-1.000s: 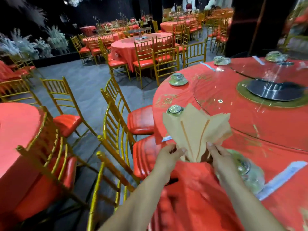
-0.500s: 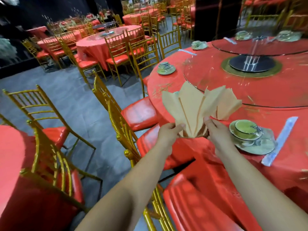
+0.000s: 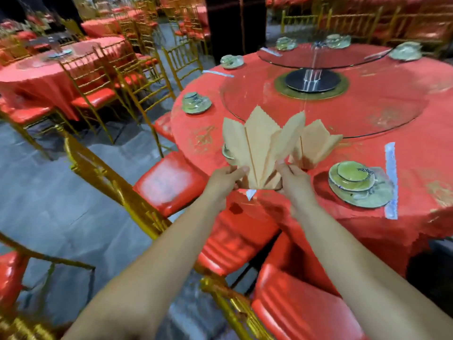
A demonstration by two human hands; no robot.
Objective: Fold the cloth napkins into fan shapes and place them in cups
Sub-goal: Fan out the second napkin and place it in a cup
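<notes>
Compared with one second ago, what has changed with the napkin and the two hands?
The napkin seems to fan out a little wider at the top. Nothing was taken up or let go: the left hand and the right hand still pinch its base at the edge of the table. The cup on its plate to the right has not moved.

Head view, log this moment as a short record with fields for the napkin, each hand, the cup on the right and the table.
napkin: tan cloth, pleats fanned upward, held at the table's near edge
left hand: pinches the napkin's base from the left
right hand: pinches the base from the right
cup: green, on a saucer, no napkin in it
table: round, red cloth, glass turntable in the middle
</notes>
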